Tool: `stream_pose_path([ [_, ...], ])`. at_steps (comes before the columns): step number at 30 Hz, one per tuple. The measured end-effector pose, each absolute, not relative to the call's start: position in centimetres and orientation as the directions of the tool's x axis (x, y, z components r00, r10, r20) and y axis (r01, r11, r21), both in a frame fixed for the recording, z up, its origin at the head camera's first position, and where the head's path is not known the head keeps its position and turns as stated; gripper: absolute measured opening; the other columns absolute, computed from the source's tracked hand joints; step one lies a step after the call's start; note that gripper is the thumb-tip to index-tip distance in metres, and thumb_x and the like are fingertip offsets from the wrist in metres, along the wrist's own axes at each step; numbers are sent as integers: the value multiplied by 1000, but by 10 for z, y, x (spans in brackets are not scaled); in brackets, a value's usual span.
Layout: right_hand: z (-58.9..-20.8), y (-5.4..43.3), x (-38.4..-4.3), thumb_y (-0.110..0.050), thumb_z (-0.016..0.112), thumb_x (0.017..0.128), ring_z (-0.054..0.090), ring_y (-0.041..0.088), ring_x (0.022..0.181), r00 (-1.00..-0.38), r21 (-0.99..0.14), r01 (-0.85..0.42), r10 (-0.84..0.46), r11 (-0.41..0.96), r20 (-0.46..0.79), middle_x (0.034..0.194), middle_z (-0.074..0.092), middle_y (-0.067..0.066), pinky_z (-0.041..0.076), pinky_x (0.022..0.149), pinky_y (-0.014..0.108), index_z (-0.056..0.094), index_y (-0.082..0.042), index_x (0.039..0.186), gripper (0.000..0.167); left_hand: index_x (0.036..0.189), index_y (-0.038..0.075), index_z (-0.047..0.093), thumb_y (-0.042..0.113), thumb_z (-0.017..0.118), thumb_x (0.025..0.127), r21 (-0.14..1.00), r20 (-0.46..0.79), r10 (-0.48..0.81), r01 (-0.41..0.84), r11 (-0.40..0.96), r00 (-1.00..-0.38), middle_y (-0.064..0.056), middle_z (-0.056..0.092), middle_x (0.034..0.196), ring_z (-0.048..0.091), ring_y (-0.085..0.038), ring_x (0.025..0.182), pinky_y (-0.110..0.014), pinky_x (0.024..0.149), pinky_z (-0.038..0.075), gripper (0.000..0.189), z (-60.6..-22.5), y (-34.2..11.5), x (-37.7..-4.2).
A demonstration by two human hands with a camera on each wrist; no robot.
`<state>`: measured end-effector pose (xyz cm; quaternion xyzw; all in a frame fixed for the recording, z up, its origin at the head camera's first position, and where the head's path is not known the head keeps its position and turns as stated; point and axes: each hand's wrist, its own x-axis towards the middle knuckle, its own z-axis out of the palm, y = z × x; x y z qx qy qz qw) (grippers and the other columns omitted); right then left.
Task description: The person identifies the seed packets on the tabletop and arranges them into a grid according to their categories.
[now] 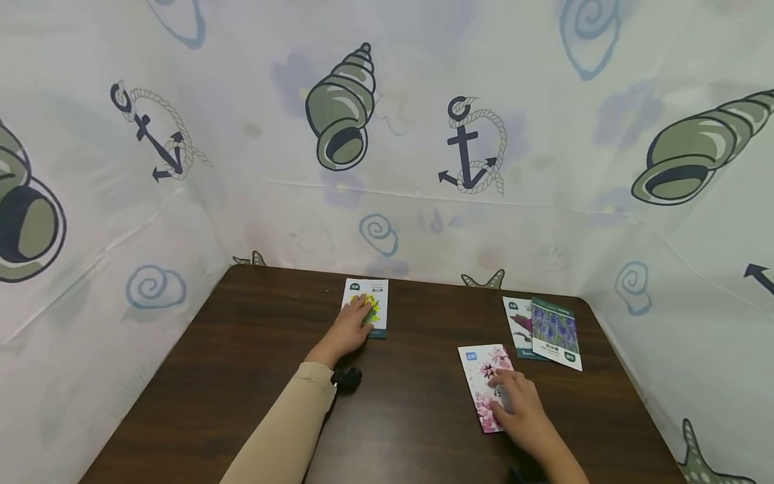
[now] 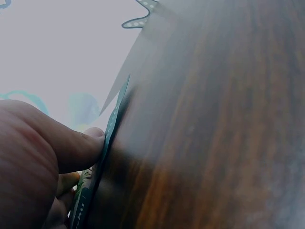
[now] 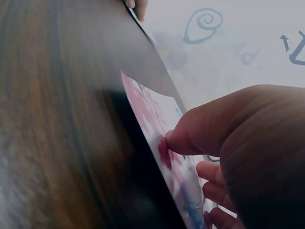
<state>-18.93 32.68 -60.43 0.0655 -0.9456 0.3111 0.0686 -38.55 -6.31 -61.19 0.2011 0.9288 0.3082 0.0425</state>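
Near the far edge of the table, my left hand (image 1: pixel 351 324) rests on a white seed packet (image 1: pixel 379 290) printed with yellow flowers. In the left wrist view its thumb (image 2: pixel 93 143) lies at the packet's green-edged end (image 2: pixel 114 114). Closer to me on the right, my right hand (image 1: pixel 523 410) touches a white packet (image 1: pixel 474 370) with pink blossoms and dark lettering. The right wrist view has the thumb and fingertips on the face of that blossom packet (image 3: pixel 147 109), with a dark shadow along its near edge.
Right of the blossom packet, a purple-flower packet (image 1: pixel 555 329) overlaps a white packet (image 1: pixel 517 323) with a dark pink picture. All lie on a dark wooden table (image 1: pixel 254 376). A printed cloth (image 1: pixel 411 222) stands behind and beside it. The left wrist wears a black device (image 1: pixel 347 379).
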Motion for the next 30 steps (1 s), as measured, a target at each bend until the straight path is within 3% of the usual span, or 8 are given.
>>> stream_pose_path([
  [8, -607, 325, -188, -3, 81, 93, 52, 54, 136, -962, -561, -249, -135, 789, 238, 151, 59, 23, 45, 107, 75, 69, -13, 128, 39, 166, -5, 39, 17, 62, 112, 610, 45, 411, 351, 710, -911, -25, 21, 180, 14, -44, 170, -59, 140, 12, 63, -608, -61, -381],
  [17, -608, 324, -190, -7, 78, 98, 46, 52, 145, -979, -572, -197, -132, 796, 154, 163, 52, 21, 42, 114, 78, 67, -17, 144, 48, 167, -4, 38, 19, 61, 112, 632, 62, 418, 360, 686, -906, -25, 19, 181, 12, -44, 170, -61, 139, 9, 63, -614, -63, -383],
  [30, -613, 313, -198, -8, 80, 97, 50, 52, 142, -968, -563, -232, -132, 793, 213, 160, 54, 22, 45, 112, 75, 67, -13, 145, 49, 167, -2, 40, 19, 63, 112, 606, 38, 405, 343, 717, -913, -22, 21, 181, 14, -41, 171, -58, 140, 11, 63, -613, -65, -382],
])
